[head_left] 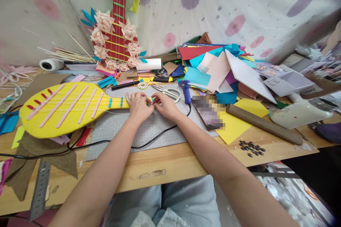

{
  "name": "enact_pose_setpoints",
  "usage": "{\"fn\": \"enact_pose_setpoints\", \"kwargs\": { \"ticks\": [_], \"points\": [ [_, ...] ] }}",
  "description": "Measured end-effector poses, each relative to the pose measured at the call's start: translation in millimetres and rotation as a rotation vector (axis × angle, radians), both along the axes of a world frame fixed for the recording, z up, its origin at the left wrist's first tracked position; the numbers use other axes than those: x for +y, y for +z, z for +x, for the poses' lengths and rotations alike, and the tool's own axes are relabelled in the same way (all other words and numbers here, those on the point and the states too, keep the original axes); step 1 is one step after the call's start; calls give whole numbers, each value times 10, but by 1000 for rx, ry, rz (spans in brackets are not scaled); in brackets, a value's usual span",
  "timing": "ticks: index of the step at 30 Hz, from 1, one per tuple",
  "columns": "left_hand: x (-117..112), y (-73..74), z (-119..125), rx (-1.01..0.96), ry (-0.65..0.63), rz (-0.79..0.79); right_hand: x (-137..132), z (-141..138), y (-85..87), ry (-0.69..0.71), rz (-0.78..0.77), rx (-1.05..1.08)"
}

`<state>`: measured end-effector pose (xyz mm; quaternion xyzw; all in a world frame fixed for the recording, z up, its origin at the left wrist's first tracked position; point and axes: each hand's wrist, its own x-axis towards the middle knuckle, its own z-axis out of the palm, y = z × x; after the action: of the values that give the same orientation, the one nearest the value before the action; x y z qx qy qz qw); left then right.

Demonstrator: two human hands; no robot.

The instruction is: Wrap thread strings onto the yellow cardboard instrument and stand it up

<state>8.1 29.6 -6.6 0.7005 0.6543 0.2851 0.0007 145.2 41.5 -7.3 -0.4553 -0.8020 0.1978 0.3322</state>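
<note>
Both hands are meeting at the middle of the table [160,170] right now. The left hand [137,107] is lying over the thin neck end of the yellow guitar [61,108], fingers curled close together and pressing down on it. The right hand [167,106] is coming in from the other side, its fingertips bunched and pinching the same neck tip, knuckles almost touching the left's. The guitar is lying flat, its round body off to the left, neck resting on the grey mat [149,131]. Scissors [168,93] and a blue glue gun [186,91] are sitting just behind the hands, and a black cable [106,142] is trailing across the mat.
</note>
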Motion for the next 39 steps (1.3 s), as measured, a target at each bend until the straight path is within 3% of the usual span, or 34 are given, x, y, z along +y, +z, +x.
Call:
{"fn": "enact_pose_setpoints", "kwargs": {
  "ticks": [39],
  "points": [
    [6,-2,-13,-24,-8,-32,-21,3,9,-70,78,24]
  ]
}}
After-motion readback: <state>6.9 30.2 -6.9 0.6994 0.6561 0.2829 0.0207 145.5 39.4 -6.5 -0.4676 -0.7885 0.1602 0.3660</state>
